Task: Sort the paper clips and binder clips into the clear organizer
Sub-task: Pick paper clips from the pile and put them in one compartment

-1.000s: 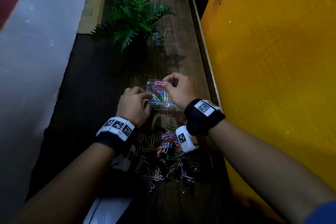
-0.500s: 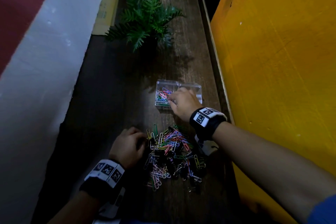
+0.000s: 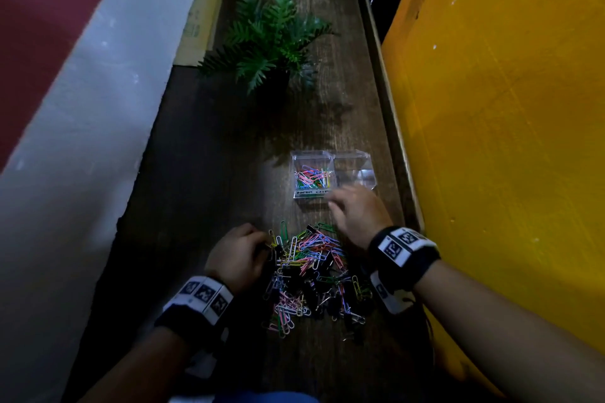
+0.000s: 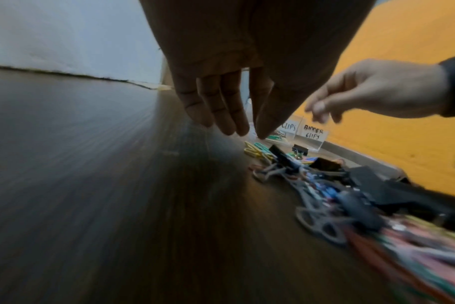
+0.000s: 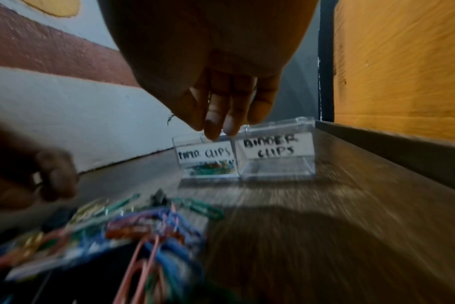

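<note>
The clear organizer (image 3: 332, 154) stands on the wooden shelf with two compartments. Its left one, labelled for paper clips (image 5: 204, 153), holds several coloured paper clips (image 3: 313, 178). Its right one, labelled binder clips (image 5: 273, 148), is empty. A mixed pile of coloured paper clips and black binder clips (image 3: 311, 278) lies nearer me. My left hand (image 3: 262, 244) touches the pile's left edge, its fingers (image 4: 229, 115) fairly straight, with nothing plainly held. My right hand (image 3: 334, 203) hovers blurred between organizer and pile, its fingers (image 5: 216, 123) hanging loose and empty.
A green fern plant (image 3: 271, 39) stands further back on the shelf, with cardboard (image 3: 199, 16) leaning behind it at the left. A yellow wall (image 3: 507, 141) and a raised wooden lip (image 3: 389, 114) bound the right side. A white wall (image 3: 82, 141) bounds the left.
My right hand held a pink paper clip over the organizer, released it and drew back toward the pile. My left hand left the organizer and came down to the pile's left edge.
</note>
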